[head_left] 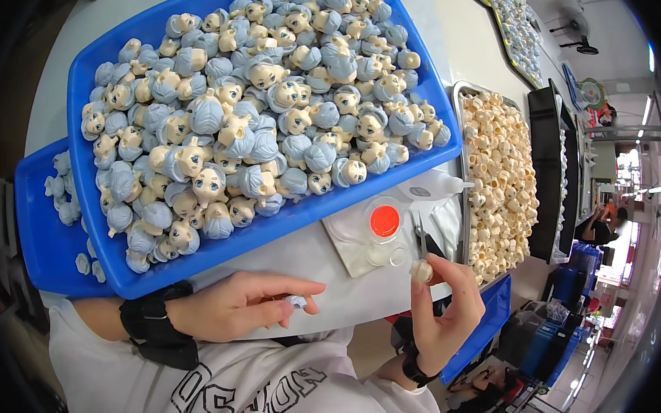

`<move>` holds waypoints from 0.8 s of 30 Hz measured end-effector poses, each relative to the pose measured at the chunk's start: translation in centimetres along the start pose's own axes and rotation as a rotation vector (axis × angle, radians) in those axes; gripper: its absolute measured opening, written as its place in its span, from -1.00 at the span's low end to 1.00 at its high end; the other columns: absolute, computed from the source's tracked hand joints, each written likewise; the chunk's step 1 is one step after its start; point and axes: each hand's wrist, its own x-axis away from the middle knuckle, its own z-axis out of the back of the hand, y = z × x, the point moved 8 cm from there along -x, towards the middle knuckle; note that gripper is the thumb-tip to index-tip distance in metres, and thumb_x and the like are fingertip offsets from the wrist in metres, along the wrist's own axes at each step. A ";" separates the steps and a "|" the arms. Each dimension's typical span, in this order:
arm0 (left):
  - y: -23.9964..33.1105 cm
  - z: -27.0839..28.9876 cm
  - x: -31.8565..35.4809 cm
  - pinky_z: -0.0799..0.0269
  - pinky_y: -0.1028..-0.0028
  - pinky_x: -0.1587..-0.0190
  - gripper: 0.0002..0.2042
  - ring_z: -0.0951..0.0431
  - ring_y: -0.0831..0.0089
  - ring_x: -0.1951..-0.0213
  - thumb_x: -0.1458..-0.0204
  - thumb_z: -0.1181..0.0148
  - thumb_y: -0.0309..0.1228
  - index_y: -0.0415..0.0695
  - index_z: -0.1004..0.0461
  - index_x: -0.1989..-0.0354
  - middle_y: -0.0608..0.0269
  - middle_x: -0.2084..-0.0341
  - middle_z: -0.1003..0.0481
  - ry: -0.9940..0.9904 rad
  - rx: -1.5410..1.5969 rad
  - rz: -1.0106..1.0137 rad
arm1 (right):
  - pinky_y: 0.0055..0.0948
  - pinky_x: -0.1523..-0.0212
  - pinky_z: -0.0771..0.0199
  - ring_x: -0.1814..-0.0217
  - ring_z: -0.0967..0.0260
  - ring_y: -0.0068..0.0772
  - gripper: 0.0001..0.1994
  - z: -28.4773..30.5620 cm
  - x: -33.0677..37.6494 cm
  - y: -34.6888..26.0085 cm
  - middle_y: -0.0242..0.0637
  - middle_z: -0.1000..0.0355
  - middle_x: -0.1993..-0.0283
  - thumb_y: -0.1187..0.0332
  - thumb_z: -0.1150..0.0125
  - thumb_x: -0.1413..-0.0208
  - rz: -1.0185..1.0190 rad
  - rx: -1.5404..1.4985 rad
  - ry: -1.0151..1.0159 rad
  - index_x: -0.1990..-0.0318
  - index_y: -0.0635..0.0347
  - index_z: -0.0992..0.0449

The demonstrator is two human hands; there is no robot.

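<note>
My left hand [226,306] pinches a small pale-blue doll hair piece [295,301] between thumb and fingers, low over the near table edge. In my right hand [451,308] a small cream doll head part [421,270] is held upright at the fingertips, apart from the left hand. Beyond both hands stands a large blue tray [330,204], heaped with finished-looking doll heads [209,184] that have blue hair and painted faces. To the right, a metal tray [462,139] is full of loose cream head parts [498,186].
Between the trays are a round container with red contents [384,221], a white squeeze bottle [430,186], and a slim metal-tipped tool [422,235]. A second blue tray [34,219] with hair pieces sits at left. A black tray [540,174] stands farther right; other people are beyond.
</note>
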 end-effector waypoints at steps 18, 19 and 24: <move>-0.7 -0.4 0.2 -0.31 0.49 -0.01 -0.76 -0.36 0.56 0.08 -0.05 -0.06 -0.51 -0.19 -0.40 0.07 0.29 0.12 -0.38 -0.097 0.024 -0.027 | -0.39 0.42 -0.31 0.41 -0.33 -0.25 -0.69 -2.1 -1.5 -0.6 -0.23 -0.39 0.41 0.57 -0.28 0.30 0.181 0.122 -0.210 0.26 0.22 -0.50; -0.6 -0.6 0.2 -0.31 0.49 -0.01 -0.75 -0.36 0.56 0.08 -0.06 -0.06 -0.51 -0.19 -0.39 0.06 0.29 0.11 -0.38 -0.090 0.061 -0.012 | -0.39 0.42 -0.31 0.41 -0.33 -0.24 -0.69 -2.1 -1.5 -0.5 -0.23 -0.39 0.41 0.57 -0.28 0.30 0.168 0.117 -0.208 0.27 0.22 -0.50; -0.6 -0.6 0.3 -0.30 0.50 -0.01 -0.69 -0.36 0.57 0.08 -0.06 -0.06 -0.49 -0.17 -0.34 -0.02 0.30 0.08 -0.38 -0.114 -0.038 0.034 | -0.39 0.42 -0.31 0.41 -0.34 -0.23 -0.70 -2.1 -1.1 0.0 -0.22 -0.39 0.41 0.57 -0.30 0.30 0.135 0.100 -0.208 0.28 0.22 -0.50</move>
